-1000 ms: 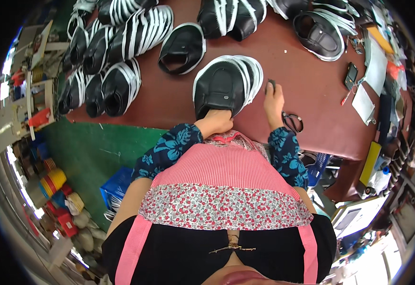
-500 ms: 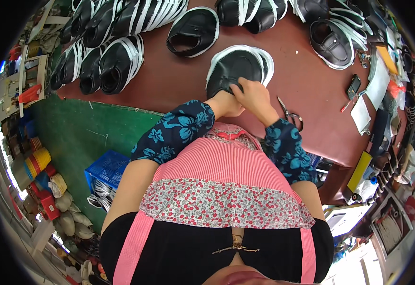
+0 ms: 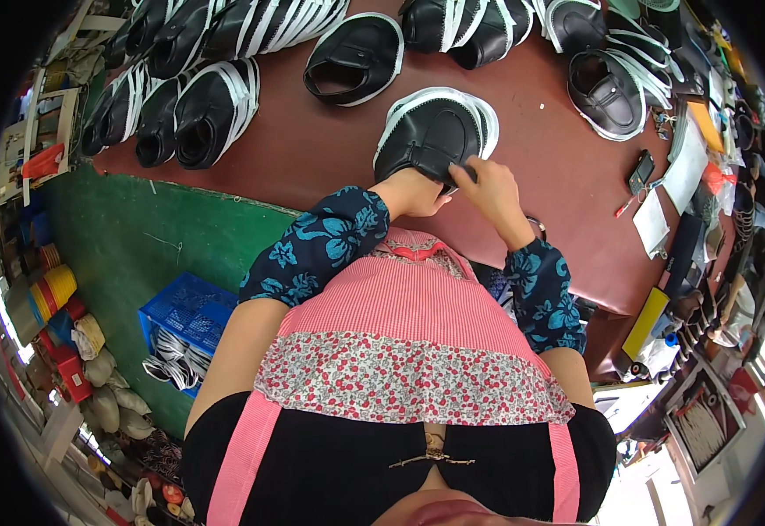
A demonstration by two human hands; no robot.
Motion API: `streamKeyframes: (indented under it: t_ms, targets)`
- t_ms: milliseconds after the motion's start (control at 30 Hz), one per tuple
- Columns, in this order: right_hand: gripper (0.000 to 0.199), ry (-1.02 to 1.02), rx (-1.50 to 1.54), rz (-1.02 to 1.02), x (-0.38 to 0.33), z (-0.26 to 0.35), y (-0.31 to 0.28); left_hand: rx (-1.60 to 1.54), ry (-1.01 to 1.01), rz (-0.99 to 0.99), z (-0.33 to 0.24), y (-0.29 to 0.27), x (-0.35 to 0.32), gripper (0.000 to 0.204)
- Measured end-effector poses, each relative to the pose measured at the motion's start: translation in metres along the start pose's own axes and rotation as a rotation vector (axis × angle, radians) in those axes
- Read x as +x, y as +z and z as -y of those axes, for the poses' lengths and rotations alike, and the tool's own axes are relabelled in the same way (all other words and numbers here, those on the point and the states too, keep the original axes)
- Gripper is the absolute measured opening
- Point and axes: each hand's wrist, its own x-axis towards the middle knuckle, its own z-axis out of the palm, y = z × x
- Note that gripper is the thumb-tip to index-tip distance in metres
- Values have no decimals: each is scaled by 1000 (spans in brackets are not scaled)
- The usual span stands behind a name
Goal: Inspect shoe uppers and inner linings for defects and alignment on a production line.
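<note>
A black shoe upper with a white zigzag-edged rim [image 3: 431,131] lies just ahead of me, its toe pointing away. My left hand [image 3: 413,192] reaches into its opening from the near side and holds it, with most of the fingers hidden inside. At the right edge of that opening, my right hand [image 3: 494,188] pinches the black material between thumb and fingers. A second white rim shows beneath the upper, on its right. The scissors [image 3: 537,227] lie on the table beside my right wrist, mostly hidden by that arm.
Rows of similar black uppers [image 3: 212,114] stand at the left and far side of the red-brown table [image 3: 523,145]. A single upper [image 3: 354,60] lies beyond my hands, with more [image 3: 606,92] at right. Papers [image 3: 651,219] and a small black device [image 3: 640,172] lie right; a blue crate [image 3: 191,307] stands below left.
My right hand has shifted slightly right and down, from over the middle of the opening to its right edge. The left hand stays in the upper. The right arm now covers most of the scissors.
</note>
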Motion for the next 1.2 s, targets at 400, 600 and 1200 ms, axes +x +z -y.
streamKeyframes:
  t_ms: [400, 600, 1200]
  targets:
    - [41, -57, 106, -145, 16, 15, 15, -11, 61, -164, -3, -5, 3, 40]
    - [44, -37, 111, -255, 67, -19, 26, 30, -70, 21, -16, -29, 5, 54]
    - [38, -254, 411, -170, 27, 16, 18, 35, -96, 132, -16, -28, 2, 54]
